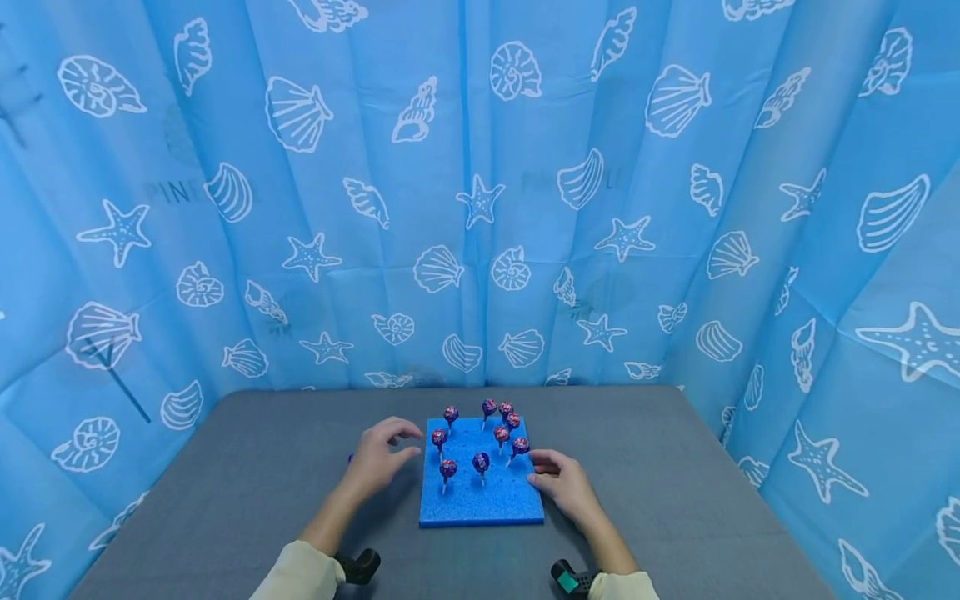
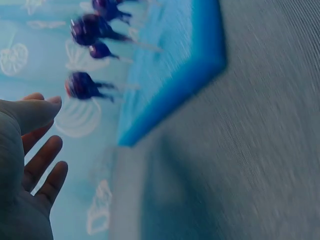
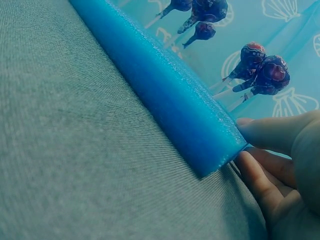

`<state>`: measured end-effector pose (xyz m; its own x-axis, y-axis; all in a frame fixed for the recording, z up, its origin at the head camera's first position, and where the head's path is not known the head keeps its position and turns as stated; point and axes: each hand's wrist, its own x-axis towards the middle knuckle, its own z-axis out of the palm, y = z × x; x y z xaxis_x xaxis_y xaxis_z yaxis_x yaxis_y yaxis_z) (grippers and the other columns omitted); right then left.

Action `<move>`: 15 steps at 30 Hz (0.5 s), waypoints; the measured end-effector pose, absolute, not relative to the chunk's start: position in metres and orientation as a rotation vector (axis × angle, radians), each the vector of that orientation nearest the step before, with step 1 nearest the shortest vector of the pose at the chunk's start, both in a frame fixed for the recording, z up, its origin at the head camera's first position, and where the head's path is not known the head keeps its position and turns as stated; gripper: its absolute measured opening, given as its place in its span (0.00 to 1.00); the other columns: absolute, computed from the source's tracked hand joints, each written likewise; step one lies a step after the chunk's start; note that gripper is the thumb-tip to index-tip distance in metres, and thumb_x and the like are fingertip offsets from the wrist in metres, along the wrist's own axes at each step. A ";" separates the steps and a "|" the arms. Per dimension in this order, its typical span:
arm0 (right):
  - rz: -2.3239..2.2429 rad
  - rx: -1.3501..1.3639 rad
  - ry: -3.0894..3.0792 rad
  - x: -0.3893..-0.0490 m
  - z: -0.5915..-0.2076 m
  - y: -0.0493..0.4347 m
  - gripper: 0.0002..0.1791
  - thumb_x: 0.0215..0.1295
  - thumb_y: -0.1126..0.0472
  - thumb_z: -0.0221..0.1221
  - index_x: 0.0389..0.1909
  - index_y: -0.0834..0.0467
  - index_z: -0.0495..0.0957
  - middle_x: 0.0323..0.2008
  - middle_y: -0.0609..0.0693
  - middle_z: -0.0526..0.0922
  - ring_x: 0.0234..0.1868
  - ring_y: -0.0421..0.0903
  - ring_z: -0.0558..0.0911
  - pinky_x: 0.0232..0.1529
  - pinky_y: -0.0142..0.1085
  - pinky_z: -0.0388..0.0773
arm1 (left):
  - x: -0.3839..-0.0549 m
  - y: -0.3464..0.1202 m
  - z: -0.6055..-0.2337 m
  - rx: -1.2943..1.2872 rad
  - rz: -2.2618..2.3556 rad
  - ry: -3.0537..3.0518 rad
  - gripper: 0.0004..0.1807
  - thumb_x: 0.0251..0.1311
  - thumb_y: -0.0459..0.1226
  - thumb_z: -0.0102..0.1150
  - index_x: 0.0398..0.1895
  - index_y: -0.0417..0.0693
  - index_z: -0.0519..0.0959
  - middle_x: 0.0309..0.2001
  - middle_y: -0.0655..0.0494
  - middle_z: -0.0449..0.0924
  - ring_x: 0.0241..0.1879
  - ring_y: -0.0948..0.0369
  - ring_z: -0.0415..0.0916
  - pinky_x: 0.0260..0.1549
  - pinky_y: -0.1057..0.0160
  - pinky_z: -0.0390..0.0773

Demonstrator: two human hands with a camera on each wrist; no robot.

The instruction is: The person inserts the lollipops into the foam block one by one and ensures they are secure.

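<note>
Several lollipops in purple and red wrappers stand on their white sticks in a flat blue foam board [image 1: 480, 502]. One lollipop [image 1: 481, 462] is near the board's middle, another [image 1: 447, 469] toward its left side. My left hand [image 1: 380, 454] hovers just left of the board, its fingers loosely bent and holding nothing; the left wrist view shows a gap between the fingertips [image 2: 54, 100] and the nearest lollipop [image 2: 81, 86]. At the board's right edge, my right hand [image 1: 566, 485] pinches the foam, thumb [image 3: 272, 131] on the upper side and fingers [image 3: 257, 175] lower down.
The board lies on a grey cloth-covered table [image 1: 645, 467]. A small purple thing [image 1: 350, 457] shows behind my left wrist, mostly hidden. A blue curtain [image 1: 480, 233] with white seashells hangs behind the table and along its sides. Black wrist mounts [image 1: 573, 577] sit below the hands.
</note>
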<state>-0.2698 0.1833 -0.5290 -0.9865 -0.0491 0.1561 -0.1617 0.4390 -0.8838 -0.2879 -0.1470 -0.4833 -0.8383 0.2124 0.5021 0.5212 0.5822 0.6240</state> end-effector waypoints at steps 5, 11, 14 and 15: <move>1.604 0.195 -2.569 -0.269 -0.529 0.184 0.17 0.63 0.67 0.63 0.53 0.60 0.79 0.48 0.53 0.82 0.48 0.51 0.80 0.49 0.46 0.78 | -0.289 -0.162 -0.493 -0.528 -1.115 -2.481 0.12 0.52 0.29 0.71 0.38 0.52 0.83 0.42 0.63 0.80 0.46 0.57 0.76 0.45 0.50 0.77; 1.610 0.194 -2.574 -0.270 -0.529 0.184 0.17 0.63 0.67 0.63 0.53 0.60 0.79 0.48 0.54 0.82 0.48 0.51 0.80 0.49 0.46 0.78 | -0.290 -0.180 -0.497 -0.541 -1.024 -2.604 0.13 0.52 0.32 0.72 0.40 0.54 0.84 0.50 0.58 0.79 0.54 0.52 0.73 0.52 0.43 0.71; 1.606 0.190 -2.575 -0.270 -0.529 0.184 0.17 0.63 0.67 0.63 0.53 0.59 0.79 0.48 0.53 0.82 0.48 0.51 0.81 0.49 0.46 0.77 | -0.291 -0.189 -0.498 -0.525 -1.021 -2.671 0.15 0.52 0.34 0.72 0.42 0.56 0.83 0.54 0.56 0.77 0.58 0.49 0.69 0.55 0.40 0.66; 1.604 0.190 -2.575 -0.270 -0.529 0.184 0.17 0.63 0.67 0.63 0.53 0.59 0.79 0.48 0.53 0.82 0.48 0.51 0.81 0.49 0.46 0.78 | -0.291 -0.191 -0.499 -0.519 -1.023 -2.687 0.15 0.52 0.34 0.72 0.43 0.56 0.83 0.55 0.55 0.77 0.59 0.48 0.68 0.56 0.39 0.65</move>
